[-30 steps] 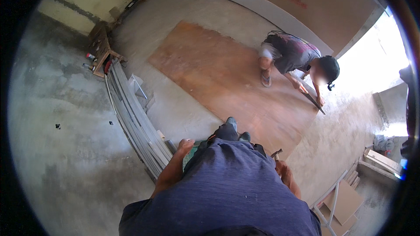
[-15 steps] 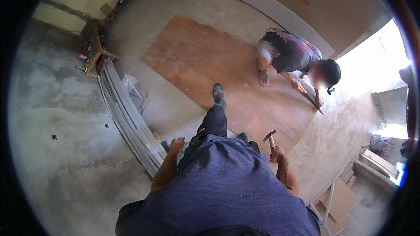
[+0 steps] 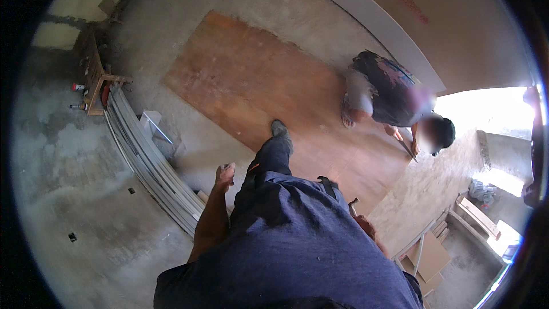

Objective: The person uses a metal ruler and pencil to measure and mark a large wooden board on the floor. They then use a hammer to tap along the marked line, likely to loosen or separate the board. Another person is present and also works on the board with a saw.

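My right hand [image 3: 365, 225] is down beside my right hip and partly hidden by my shirt. It is closed on a hammer [image 3: 354, 203], whose head sticks up past my fingers. My left hand [image 3: 225, 175] hangs out to the left of my thigh with its fingers curled in, and nothing shows in it. One boot [image 3: 279, 129] is on a large reddish-brown board [image 3: 251, 74] lying flat on the floor. At the board's far right edge another person [image 3: 394, 91] crouches, holding a long dark-bladed tool [image 3: 407, 147] against it.
Long grey metal profiles [image 3: 150, 166] lie bundled to my left. Past them stands a wooden trestle [image 3: 100, 83] with small bottles beside it. Large panels [image 3: 394, 28] lean at the far right. Board offcuts [image 3: 429, 254] and a plank [image 3: 478, 217] lie at the near right.
I have stepped forward over the board. My left hand has swung forward and up; my right hand with the hammer has drawn back, more hidden by my shirt.
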{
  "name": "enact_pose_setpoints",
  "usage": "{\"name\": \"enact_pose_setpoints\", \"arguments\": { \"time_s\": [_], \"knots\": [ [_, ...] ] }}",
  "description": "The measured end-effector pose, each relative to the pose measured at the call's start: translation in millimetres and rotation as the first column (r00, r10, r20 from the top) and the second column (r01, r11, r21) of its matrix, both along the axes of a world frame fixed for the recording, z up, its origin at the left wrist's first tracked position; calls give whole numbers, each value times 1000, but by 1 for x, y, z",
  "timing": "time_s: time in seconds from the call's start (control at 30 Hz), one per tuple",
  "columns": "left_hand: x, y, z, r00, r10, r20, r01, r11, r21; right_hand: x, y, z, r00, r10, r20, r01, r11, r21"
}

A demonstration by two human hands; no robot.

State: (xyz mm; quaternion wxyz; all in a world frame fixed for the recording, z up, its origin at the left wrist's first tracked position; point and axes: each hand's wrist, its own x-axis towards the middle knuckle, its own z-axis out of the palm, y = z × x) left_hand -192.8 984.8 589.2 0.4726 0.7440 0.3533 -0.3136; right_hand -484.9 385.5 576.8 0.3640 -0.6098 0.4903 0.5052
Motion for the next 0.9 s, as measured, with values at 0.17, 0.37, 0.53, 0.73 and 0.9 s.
{"name": "enact_pose_setpoints", "arguments": {
  "time_s": [0.17,0.37,0.53,0.73,0.9],
  "knots": [
    [127,59,17,979,-203,-1,194,938,289,110,45,18,999,-46,10,46,997,66],
    [268,74,38,1000,-30,-7,31,981,190,240,94,-42,901,142,411,-156,988,0],
    [346,43,59,969,-236,76,216,955,201,360,94,-114,770,282,572,-341,940,-4],
    [418,78,34,859,-511,-4,488,818,304,557,94,-132,715,330,617,-381,923,-52],
    [493,87,58,971,4,-238,30,990,138,679,120,-89,872,250,421,-231,968,-98]
  ]
}}
